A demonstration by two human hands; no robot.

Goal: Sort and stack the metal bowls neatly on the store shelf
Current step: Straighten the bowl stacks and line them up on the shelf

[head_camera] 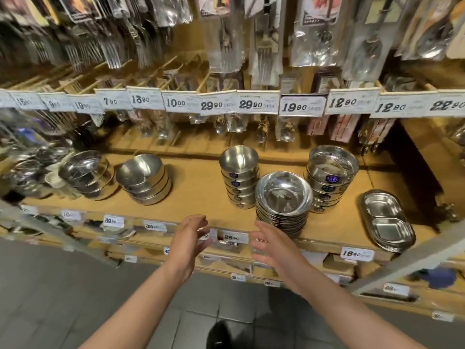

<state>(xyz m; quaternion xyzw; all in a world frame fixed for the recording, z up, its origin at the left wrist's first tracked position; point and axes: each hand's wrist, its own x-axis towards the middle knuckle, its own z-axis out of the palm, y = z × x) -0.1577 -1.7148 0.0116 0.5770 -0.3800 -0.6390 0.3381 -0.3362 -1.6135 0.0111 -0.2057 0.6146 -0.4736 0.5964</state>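
Several stacks of shiny metal bowls stand on the wooden shelf (201,195). A stack of small deep bowls (239,177) sits in the middle. To its right a stack of wide shallow bowls (283,201) stands near the front edge, with a taller stack of straight-walled bowls (331,176) behind it. Two leaning stacks are at the left: one (144,178) and one further left (86,173). My left hand (191,235) and my right hand (270,244) hover empty at the shelf's front edge, fingers spread. The right hand is just below the shallow bowl stack.
Divided metal trays (387,220) lie stacked at the shelf's right end. Packaged cutlery (266,54) hangs above a row of price tags (299,105). More shelves with price labels (357,253) lie below. Cluttered metalware (30,167) fills the far left. Grey floor tiles are underfoot.
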